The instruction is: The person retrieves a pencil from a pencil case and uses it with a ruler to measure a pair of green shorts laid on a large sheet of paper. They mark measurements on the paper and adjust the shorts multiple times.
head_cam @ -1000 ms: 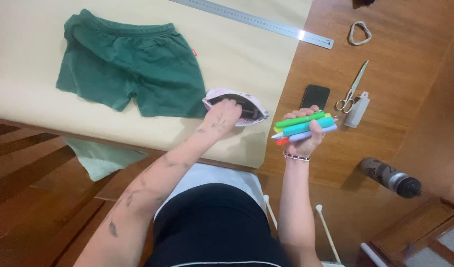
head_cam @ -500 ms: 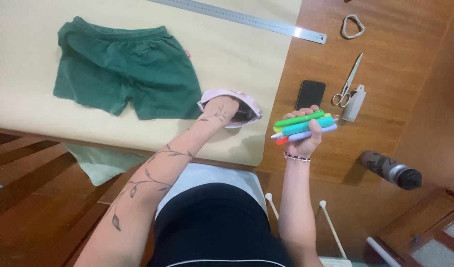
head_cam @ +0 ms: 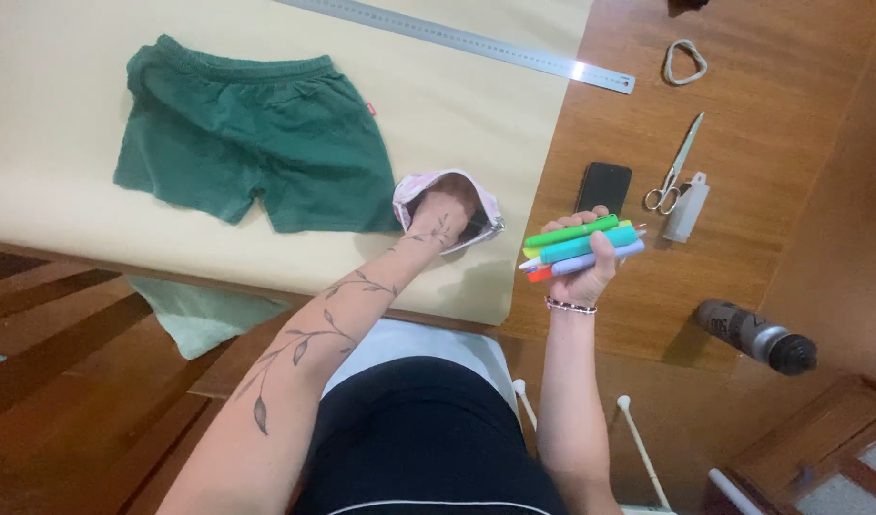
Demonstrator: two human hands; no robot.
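we see green shorts (head_cam: 252,129): soft matt cloth | pencil pouch (head_cam: 443,186): pale fabric, metal zip | markers (head_cam: 581,248): smooth coloured plastic | sheet (head_cam: 457,105): matt cream paper | table (head_cam: 743,277): polished wood, slight sheen | ruler (head_cam: 467,43): bright brushed metal | scissors (head_cam: 674,172): shiny steel | phone (head_cam: 605,186): glossy black

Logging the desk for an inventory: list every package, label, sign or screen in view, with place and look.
Phone: flat on the wooden table beside the paper sheet, black rectangle, screen dark.
Tag: tiny red label on the side seam of the green shorts.
No packages or signs.
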